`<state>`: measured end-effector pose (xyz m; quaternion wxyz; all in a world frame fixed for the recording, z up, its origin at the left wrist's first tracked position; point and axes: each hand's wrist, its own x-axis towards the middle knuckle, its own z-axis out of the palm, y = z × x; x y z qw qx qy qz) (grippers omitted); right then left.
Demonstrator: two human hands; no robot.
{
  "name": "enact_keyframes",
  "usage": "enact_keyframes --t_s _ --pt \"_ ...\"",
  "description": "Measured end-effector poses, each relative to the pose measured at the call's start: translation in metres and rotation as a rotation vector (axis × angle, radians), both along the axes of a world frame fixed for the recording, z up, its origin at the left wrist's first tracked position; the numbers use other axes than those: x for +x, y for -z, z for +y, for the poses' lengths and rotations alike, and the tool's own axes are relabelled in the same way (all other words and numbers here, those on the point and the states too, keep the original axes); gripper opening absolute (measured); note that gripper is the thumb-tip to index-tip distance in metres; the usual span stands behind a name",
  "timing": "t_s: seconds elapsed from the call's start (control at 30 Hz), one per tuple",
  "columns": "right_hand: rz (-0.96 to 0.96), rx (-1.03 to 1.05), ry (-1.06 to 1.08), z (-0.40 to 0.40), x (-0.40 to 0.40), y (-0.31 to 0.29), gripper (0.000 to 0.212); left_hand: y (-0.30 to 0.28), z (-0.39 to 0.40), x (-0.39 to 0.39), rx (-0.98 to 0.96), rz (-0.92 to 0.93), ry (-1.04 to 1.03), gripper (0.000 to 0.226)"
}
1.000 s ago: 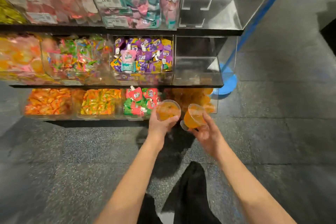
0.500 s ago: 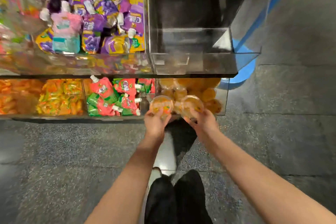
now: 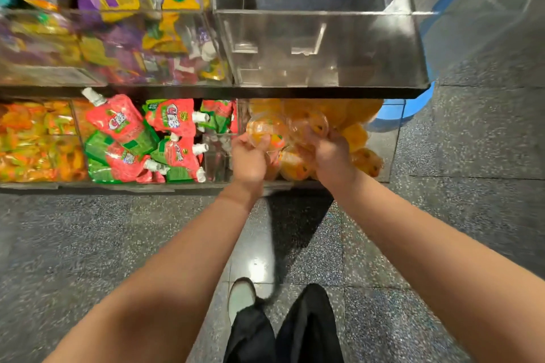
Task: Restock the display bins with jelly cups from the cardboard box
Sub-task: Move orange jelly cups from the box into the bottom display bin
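Observation:
My left hand [image 3: 249,156] grips an orange jelly cup [image 3: 265,130] at the left side of the bottom-right clear display bin [image 3: 390,153]. Just to its right, my right hand [image 3: 331,153] grips a second orange jelly cup [image 3: 311,125]. Both cups are inside the bin's open front, above a pile of several orange jelly cups [image 3: 358,135]. The cardboard box is out of view.
The bin to the left holds red and green spouted pouches [image 3: 147,141]. An empty clear bin [image 3: 321,47] sits on the shelf above, beside a bin of purple and yellow pouches [image 3: 118,9]. A blue stool [image 3: 392,115] stands behind the shelf end. Speckled grey floor [image 3: 442,230] lies below.
Both hands have moved forward with their cups from in front of the shelf into the bottom-right bin. The camera has come closer to the shelves and tilted down.

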<state>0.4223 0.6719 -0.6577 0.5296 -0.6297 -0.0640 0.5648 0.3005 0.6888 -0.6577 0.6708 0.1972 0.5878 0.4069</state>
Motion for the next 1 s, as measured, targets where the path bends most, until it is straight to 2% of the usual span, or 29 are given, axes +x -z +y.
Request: enact_keyframes --t_s 0.07,0.1,0.2,0.33,0.47,0.5,0.57,0.6,0.73,0.83,0.93,1.0 --pt "-0.011 -0.018 0.039 0.004 0.001 0.002 0.041 0.004 0.007 0.004 0.007 0.009 0.017 0.026" --pt "-0.008 -0.015 0.053 0.006 0.001 0.001 0.043 0.004 0.011 0.006 0.006 -0.003 0.005 0.025" --pt "-0.016 -0.018 0.066 0.010 0.002 0.002 0.033 0.003 0.019 0.017 -0.005 -0.009 -0.089 0.011" --pt "-0.030 -0.017 0.032 0.011 0.001 0.008 0.014 0.007 0.019 0.030 -0.128 -0.011 -0.317 0.035" --pt "-0.048 -0.024 0.008 0.012 -0.003 0.012 0.015 0.010 0.023 0.043 -0.197 -0.096 -0.468 0.038" --pt "-0.048 -0.040 0.007 0.013 -0.004 0.012 0.025 0.009 0.023 0.045 -0.211 -0.080 -0.473 0.038" --pt "-0.041 -0.061 0.031 0.016 -0.005 0.016 0.062 0.008 0.022 0.046 -0.251 -0.029 -0.463 0.041" --pt "-0.039 -0.067 0.045 0.017 -0.004 0.018 0.068 0.009 0.021 0.046 -0.249 -0.023 -0.450 0.041" --pt "-0.035 -0.098 0.066 0.017 -0.004 0.016 0.058 0.014 0.019 0.033 -0.198 0.000 -0.386 0.037" --pt "-0.034 -0.146 0.046 0.015 -0.003 0.017 0.060 0.016 0.016 0.027 -0.268 0.033 -0.290 0.037" --pt "-0.048 -0.222 0.035 0.015 -0.005 0.014 0.044 0.012 0.018 0.024 -0.329 0.014 -0.263 0.038" --pt "-0.047 -0.276 0.013 0.016 -0.007 0.010 0.044 0.010 0.021 0.022 -0.352 0.010 -0.253 0.042"
